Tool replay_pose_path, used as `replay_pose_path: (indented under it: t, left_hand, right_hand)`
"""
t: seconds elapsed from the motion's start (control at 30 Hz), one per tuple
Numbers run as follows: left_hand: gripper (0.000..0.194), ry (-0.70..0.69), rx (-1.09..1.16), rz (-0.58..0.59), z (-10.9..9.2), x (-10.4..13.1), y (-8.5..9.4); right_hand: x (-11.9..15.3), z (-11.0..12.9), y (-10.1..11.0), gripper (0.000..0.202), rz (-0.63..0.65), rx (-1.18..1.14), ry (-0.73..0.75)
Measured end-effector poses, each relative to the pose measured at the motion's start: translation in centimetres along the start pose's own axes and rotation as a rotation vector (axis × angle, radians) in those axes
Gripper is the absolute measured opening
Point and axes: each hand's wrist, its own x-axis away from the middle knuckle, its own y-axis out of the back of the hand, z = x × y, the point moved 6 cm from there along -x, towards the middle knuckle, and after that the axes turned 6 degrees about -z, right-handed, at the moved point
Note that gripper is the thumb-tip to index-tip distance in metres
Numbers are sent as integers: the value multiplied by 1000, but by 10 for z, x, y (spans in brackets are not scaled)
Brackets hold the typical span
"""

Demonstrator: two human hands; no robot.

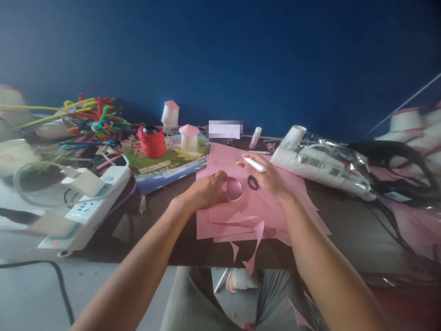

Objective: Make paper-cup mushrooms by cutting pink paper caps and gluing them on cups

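My left hand (208, 189) is closed on a round, thin-rimmed ring (237, 198) that lies on the pink paper (223, 225); pink shows through its middle, and its exact kind I cannot make out. Over the right part of the paper, my right hand (272, 178) grips a white pen (254, 163), which points up and to the left. A small black hair tie (253, 182) lies between my hands. Cut paper scraps (257, 248) hang over the front edge of the table.
At the left stand a white power strip (99, 207), a red yarn spool (151, 141) and a pile of pipe cleaners (99, 122). Cups with pink cone tops (189, 138) are behind. Bagged paper cups (317, 170) lie right, near a glue stick (255, 138).
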Motion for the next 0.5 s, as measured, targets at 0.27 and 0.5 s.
replay_pose_path:
  t: [0.27, 0.5]
  left_hand:
    - [56, 24, 9, 33, -2, -1, 5]
    - [59, 14, -12, 37, -3, -1, 6]
  right_hand:
    - [-8, -12, 11, 40, -342, -86, -51]
    - [-10, -12, 19, 24, -399, -61, -130]
